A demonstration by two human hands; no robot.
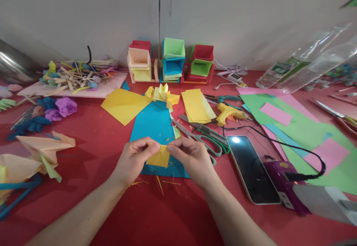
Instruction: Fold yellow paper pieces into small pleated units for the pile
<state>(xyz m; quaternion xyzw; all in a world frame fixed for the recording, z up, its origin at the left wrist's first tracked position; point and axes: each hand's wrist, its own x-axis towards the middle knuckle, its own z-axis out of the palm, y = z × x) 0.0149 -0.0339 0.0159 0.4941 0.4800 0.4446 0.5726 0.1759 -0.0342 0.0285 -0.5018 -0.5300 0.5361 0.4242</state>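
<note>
A small folded piece of yellow paper (158, 157) is pinched at its top edge between my two hands. My left hand (139, 156) grips its upper left corner with thumb and fingers. At the upper right corner, the thumb and fingers of my right hand (192, 157) close on it. Beneath lies a blue sheet (152, 121), with thin yellow paper scraps below it. Folded yellow paper pieces (161, 92) sit just beyond. Grey-green scissors (205, 140) and a utility knife (208, 130) lie beside my right hand.
A yellow glue gun (230, 114), a phone (253, 169) and a purple power strip (287, 186) lie to the right. Stacked paper boxes (173, 58) stand against the wall. Yellow sheets (196, 106) lie ahead; paper flowers (65, 106) are on the left, plastic bottles (306, 60) back right.
</note>
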